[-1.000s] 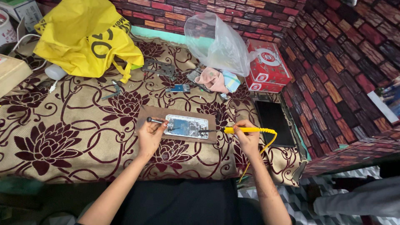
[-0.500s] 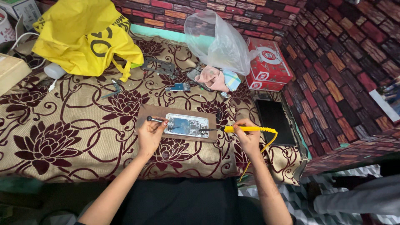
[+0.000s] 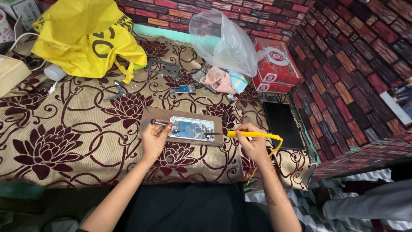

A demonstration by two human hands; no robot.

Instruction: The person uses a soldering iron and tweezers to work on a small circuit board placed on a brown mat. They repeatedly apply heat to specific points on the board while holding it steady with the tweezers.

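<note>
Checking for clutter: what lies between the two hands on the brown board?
In the head view, only the opened phone lies between the left hand and right hand, with the yellow soldering iron tip reaching its edge.

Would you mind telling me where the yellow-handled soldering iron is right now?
In the head view, the yellow-handled soldering iron sits right of centre in the right hand, its tip at the right end of the opened phone on the brown board.

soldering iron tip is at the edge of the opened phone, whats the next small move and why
Probably ease the yellow soldering iron in the right hand a little leftward: its tip sits at the opened phone's right edge, while the left hand steadies the other end with a metal tool.
</note>
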